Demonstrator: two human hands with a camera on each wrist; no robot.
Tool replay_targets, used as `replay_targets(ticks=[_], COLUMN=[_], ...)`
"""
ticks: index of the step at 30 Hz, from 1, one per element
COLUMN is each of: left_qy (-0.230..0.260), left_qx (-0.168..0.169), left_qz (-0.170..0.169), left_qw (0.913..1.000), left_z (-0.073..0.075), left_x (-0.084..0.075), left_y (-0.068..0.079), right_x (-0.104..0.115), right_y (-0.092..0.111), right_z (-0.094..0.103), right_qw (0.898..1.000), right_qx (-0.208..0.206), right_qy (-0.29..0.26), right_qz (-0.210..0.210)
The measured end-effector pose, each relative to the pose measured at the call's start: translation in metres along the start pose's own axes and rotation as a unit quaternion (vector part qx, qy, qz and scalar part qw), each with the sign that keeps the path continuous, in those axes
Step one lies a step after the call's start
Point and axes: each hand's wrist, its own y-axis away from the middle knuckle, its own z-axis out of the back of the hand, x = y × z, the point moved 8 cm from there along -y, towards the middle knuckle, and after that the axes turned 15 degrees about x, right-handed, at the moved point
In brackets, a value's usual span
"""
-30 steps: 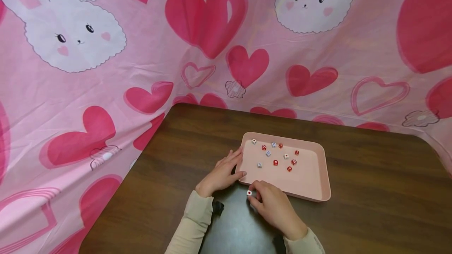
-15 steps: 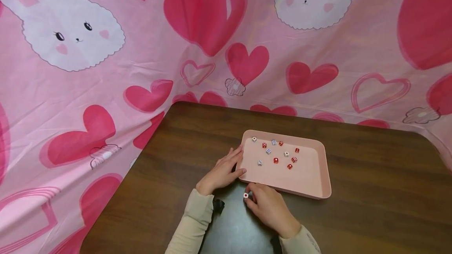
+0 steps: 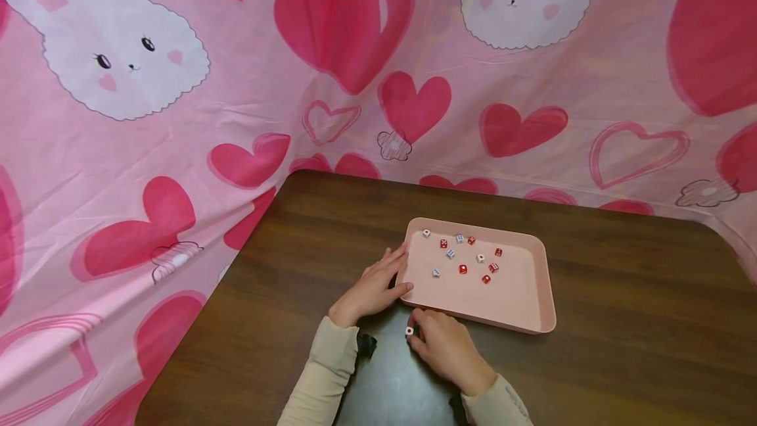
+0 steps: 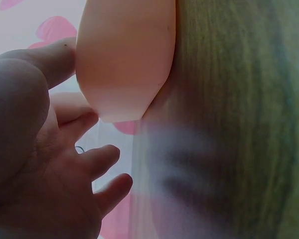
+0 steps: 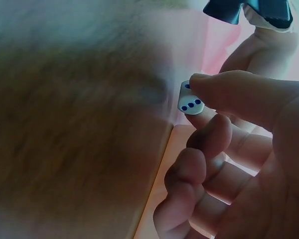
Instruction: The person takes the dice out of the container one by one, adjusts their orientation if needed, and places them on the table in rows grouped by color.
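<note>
Nearest the person, the right hand (image 3: 448, 347) grips a small white die (image 3: 409, 331) at its fingertips, thumb against forefinger, the other fingers curled in beneath. The die looks like smooth, hard plastic with rounded corners, so it should be very light, unyielding and hard to damage, yet apt to twist or skid out of a loose pinch; two opposite flat faces, squarely held, are probably the best hold. It sits at the very tips, left of the palm, just outside the near wall of the pink tray (image 3: 514, 304); whether it touches the table (image 3: 266, 294), I cannot tell. Slightly farther, the left hand (image 3: 369, 291) grasps nothing, its fingers extended against the tray's left end. Beyond, inside the tray, red dice (image 3: 463, 269) and white dice (image 3: 436, 273) lie scattered, apart from both hands.
</note>
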Motion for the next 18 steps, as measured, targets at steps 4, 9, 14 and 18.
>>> replay_targets(ticks=[4,9,14,18], left_qy=[-0.002,-0.001,0.004,0.008], left_qx=[-0.001,0.001,0.002,0.002], left_qz=[0.0,0.003,0.004,0.004], left_qw=[1.0,1.0,1.0,1.0], left_z=[-0.0003,-0.0005,-0.0001,0.0003], left_x=[0.0005,0.0007,0.0002,-0.0001], left_y=[-0.0002,0.0002,0.0007,0.0005], right_x=[0.0012,0.0022,0.003,0.0029], right_y=[-0.001,-0.0028,-0.0042,-0.0053], right_z=[-0.0006,-0.0019,-0.0023,-0.0026], right_qw=[1.0,1.0,1.0,1.0], right_qx=[-0.004,-0.006,-0.008,-0.004], right_qy=[0.008,0.013,0.015,0.013], right_qz=[0.004,0.009,0.015,0.013])
